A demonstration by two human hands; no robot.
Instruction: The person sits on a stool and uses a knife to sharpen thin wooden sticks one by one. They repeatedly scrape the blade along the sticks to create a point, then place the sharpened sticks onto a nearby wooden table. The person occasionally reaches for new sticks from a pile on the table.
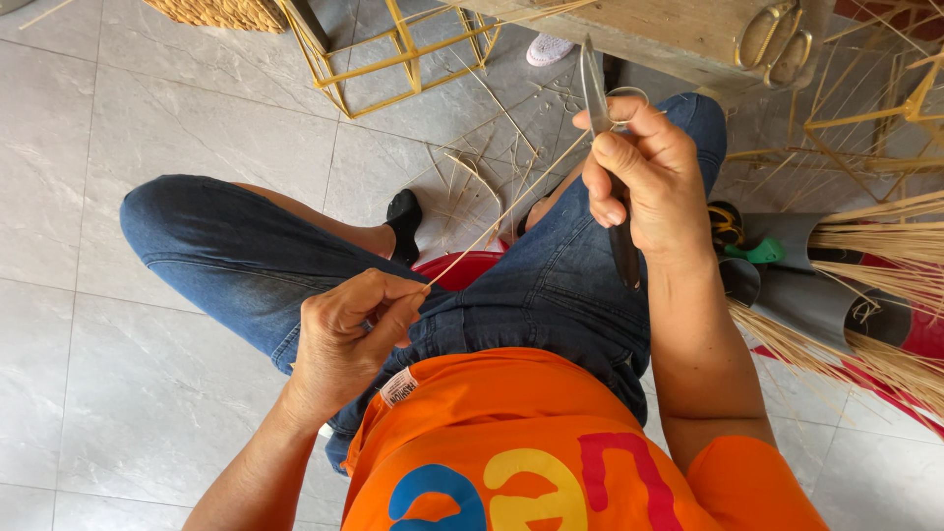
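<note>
My left hand [349, 334] pinches one end of a thin pale straw strand [501, 216] over my lap. The strand runs up and to the right to my right hand [644, 172]. That hand grips a pair of scissors [597, 93], blades pointing up and dark handles hanging below the palm, and the strand meets the blades near my fingers. I sit on a low red stool [462, 267] in blue jeans and an orange shirt.
A yellow metal wire frame [393, 59] stands on the grey tiled floor ahead. Loose straw bits [482, 167] litter the tiles. Bundles of straw [875, 246] in grey holders lie at the right. A wooden bench [669, 34] is at the top.
</note>
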